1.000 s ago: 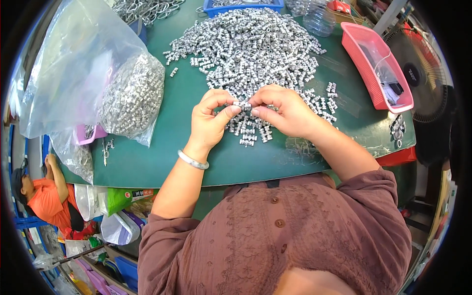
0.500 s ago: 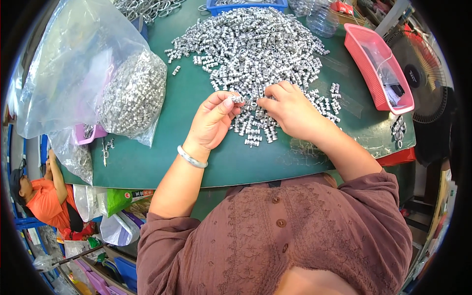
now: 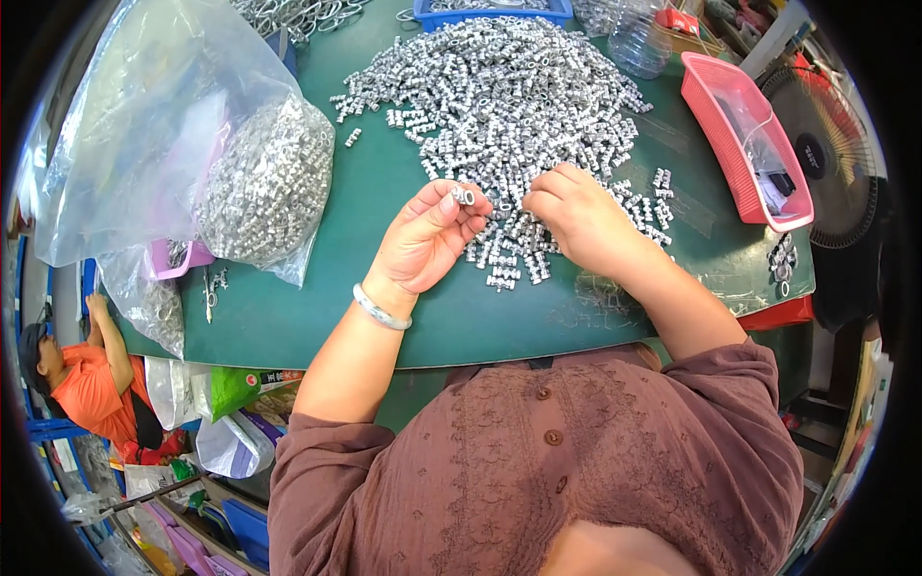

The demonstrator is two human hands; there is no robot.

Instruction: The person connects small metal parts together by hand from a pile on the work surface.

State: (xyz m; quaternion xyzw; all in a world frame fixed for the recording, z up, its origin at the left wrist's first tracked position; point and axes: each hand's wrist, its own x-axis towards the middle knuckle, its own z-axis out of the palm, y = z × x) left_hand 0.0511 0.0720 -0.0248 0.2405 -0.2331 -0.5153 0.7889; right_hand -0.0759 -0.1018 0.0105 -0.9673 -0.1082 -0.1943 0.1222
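Note:
My left hand pinches a small silvery metal fitting with a ring-shaped end between thumb and fingertips, palm turned up. My right hand is at the near part of a big heap of similar small ribbed metal fittings. Its fingers are curled together, and whatever they hold is hidden. The two hands are a short gap apart, with fittings lying between and below them. A pale bangle circles my left wrist.
Left on the green table stands a clear plastic bag full of fittings. A pink basket lies at the right beside a black fan. A blue tray is at the back. Far left, another person in orange works.
My left hand has turned the metal fitting slightly, so its ring end faces up more. My right hand has shifted a little at the heap, its fingers curling in. The view has moved slightly.

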